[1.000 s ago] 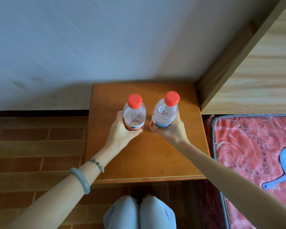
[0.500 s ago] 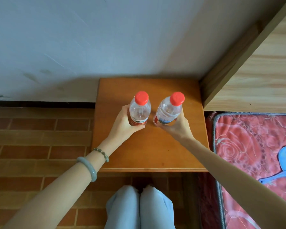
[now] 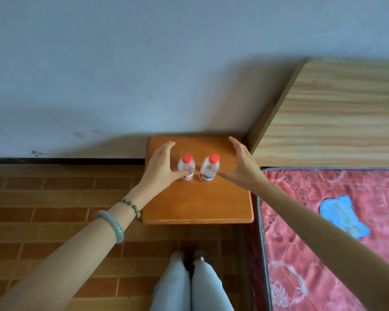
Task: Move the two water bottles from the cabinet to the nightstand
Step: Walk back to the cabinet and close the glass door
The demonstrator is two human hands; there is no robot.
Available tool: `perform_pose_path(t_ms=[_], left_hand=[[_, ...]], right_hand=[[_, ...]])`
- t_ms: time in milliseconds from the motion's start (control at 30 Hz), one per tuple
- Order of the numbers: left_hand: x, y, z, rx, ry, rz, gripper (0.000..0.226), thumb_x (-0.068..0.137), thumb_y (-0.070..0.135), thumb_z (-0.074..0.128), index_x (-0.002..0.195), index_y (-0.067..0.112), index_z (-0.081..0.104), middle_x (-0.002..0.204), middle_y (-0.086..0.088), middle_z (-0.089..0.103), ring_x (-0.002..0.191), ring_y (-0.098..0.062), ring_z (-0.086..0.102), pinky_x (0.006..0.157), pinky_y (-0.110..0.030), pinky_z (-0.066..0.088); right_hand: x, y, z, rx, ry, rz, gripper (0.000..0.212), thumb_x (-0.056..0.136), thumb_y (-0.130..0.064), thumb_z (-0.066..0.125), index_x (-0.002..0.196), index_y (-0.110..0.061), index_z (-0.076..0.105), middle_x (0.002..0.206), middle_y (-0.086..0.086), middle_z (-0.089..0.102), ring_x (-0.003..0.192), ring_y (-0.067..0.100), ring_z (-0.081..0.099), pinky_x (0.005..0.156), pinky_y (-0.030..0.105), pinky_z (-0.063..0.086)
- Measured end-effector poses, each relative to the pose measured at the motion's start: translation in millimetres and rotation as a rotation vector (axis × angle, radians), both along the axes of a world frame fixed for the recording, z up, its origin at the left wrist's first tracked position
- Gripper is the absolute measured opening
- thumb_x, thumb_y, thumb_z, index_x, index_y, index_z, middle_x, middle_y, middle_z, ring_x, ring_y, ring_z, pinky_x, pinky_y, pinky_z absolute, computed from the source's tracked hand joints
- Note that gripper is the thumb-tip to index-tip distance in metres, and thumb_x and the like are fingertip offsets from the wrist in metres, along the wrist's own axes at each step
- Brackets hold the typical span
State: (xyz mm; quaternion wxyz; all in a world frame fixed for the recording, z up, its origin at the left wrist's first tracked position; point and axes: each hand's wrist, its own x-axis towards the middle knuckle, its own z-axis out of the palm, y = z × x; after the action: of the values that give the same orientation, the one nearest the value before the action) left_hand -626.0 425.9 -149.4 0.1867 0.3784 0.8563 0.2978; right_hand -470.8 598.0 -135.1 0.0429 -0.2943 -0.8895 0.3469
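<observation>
Two clear water bottles with red caps stand upright side by side on the orange wooden nightstand (image 3: 198,205). The left bottle (image 3: 186,167) has my left hand (image 3: 161,167) just beside it, fingers spread, the thumb near or touching its lower part. The right bottle (image 3: 209,167) stands apart from my right hand (image 3: 243,164), which is spread open to its right. Neither hand wraps a bottle.
The nightstand stands against a pale wall. A light wooden headboard (image 3: 337,113) rises to its right, and a bed with a red patterned cover (image 3: 301,221) and a blue fan-shaped item (image 3: 339,215) lies alongside. Brick-pattern floor (image 3: 54,198) lies left; my legs (image 3: 191,286) are below.
Both hands have let go of the bottles and opened outward. The bottles now stand free on the nightstand. The camera has pulled back and higher.
</observation>
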Motion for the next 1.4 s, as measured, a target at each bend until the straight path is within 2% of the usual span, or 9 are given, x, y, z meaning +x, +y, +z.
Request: perform_pose_path(t_ms=[133, 267, 400, 600, 867, 1033, 1167, 1300, 1400], left_hand=[[-0.8, -6.7, 74.3, 0.008, 0.182, -0.074, 0.089, 0.072, 0.04, 0.075, 0.142, 0.011, 0.027, 0.151, -0.009, 0.027, 0.139, -0.022, 0.024, 0.111, -0.037, 0.023], [-4.1, -22.3, 134.3, -0.026, 0.453, -0.103, 0.093, 0.073, 0.042, 0.073, 0.143, 0.007, 0.025, 0.151, -0.015, 0.027, 0.139, -0.029, 0.023, 0.113, -0.042, 0.019], [-7.1, -41.9, 176.5, -0.087, 0.669, -0.049, 0.099, 0.065, 0.044, 0.078, 0.14, 0.002, 0.03, 0.144, -0.02, 0.037, 0.133, -0.036, 0.034, 0.109, -0.05, 0.026], [-6.1, -84.5, 220.1, -0.121, 0.833, 0.154, 0.1, 0.064, 0.048, 0.078, 0.14, 0.001, 0.033, 0.142, -0.02, 0.041, 0.132, -0.035, 0.037, 0.108, -0.049, 0.026], [20.4, -173.6, 247.8, -0.306, 0.84, 0.535, 0.102, 0.07, 0.059, 0.067, 0.146, 0.008, 0.02, 0.15, -0.014, 0.029, 0.139, -0.03, 0.024, 0.111, -0.041, 0.006], [62.0, -241.3, 258.9, -0.395, 0.819, 0.785, 0.101, 0.073, 0.061, 0.061, 0.146, 0.007, 0.016, 0.151, -0.016, 0.027, 0.14, -0.031, 0.02, 0.113, -0.045, 0.013], [102.5, -293.0, 268.6, -0.456, 0.809, 0.979, 0.099, 0.075, 0.058, 0.061, 0.146, 0.007, 0.014, 0.152, -0.014, 0.023, 0.141, -0.028, 0.016, 0.115, -0.043, 0.008], [143.5, -346.4, 273.6, -0.54, 0.77, 1.174, 0.1, 0.076, 0.06, 0.059, 0.147, 0.01, 0.011, 0.154, -0.01, 0.019, 0.143, -0.024, 0.011, 0.116, -0.041, 0.004], [172.8, -385.3, 277.5, -0.613, 0.76, 1.3, 0.099, 0.076, 0.063, 0.056, 0.147, 0.011, 0.011, 0.154, -0.01, 0.019, 0.143, -0.024, 0.01, 0.115, -0.04, 0.003]], right_hand=[[-0.4, -7.5, 69.5, 0.152, 0.008, 0.065, 0.086, 0.071, -0.025, 0.076, 0.139, -0.008, 0.027, 0.143, 0.015, 0.036, 0.13, 0.03, 0.033, 0.106, 0.043, 0.033], [-9.3, -18.0, 130.9, 0.388, 0.018, 0.144, 0.085, 0.069, -0.029, 0.075, 0.139, -0.008, 0.03, 0.142, 0.019, 0.037, 0.13, 0.036, 0.031, 0.107, 0.049, 0.03], [-24.5, -35.1, 183.1, 0.574, 0.087, 0.183, 0.086, 0.071, -0.03, 0.074, 0.141, -0.008, 0.027, 0.143, 0.023, 0.035, 0.132, 0.04, 0.029, 0.108, 0.047, 0.024], [-62.4, -64.9, 231.1, 0.632, 0.171, 0.35, 0.091, 0.079, -0.041, 0.066, 0.145, -0.014, 0.009, 0.152, 0.016, 0.02, 0.139, 0.033, 0.016, 0.112, 0.042, 0.015], [-104.8, -136.0, 262.4, 0.641, 0.308, 0.695, 0.093, 0.08, -0.045, 0.063, 0.145, -0.012, 0.007, 0.152, 0.017, 0.018, 0.139, 0.033, 0.014, 0.112, 0.041, 0.012], [-113.4, -202.9, 269.6, 0.609, 0.397, 0.929, 0.091, 0.079, -0.046, 0.062, 0.145, -0.012, 0.009, 0.152, 0.018, 0.018, 0.139, 0.033, 0.015, 0.112, 0.042, 0.013], [-112.0, -267.1, 278.4, 0.573, 0.473, 1.134, 0.088, 0.081, -0.045, 0.061, 0.145, -0.01, 0.01, 0.152, 0.018, 0.018, 0.139, 0.034, 0.015, 0.113, 0.044, 0.013], [-106.3, -337.7, 287.1, 0.531, 0.606, 1.269, 0.077, 0.081, -0.041, 0.061, 0.14, -0.004, 0.027, 0.145, 0.023, 0.033, 0.133, 0.039, 0.029, 0.109, 0.048, 0.022], [-98.5, -395.1, 289.1, 0.515, 0.656, 1.388, 0.08, 0.076, -0.039, 0.068, 0.137, -0.003, 0.032, 0.141, 0.025, 0.039, 0.13, 0.04, 0.035, 0.106, 0.055, 0.031]])
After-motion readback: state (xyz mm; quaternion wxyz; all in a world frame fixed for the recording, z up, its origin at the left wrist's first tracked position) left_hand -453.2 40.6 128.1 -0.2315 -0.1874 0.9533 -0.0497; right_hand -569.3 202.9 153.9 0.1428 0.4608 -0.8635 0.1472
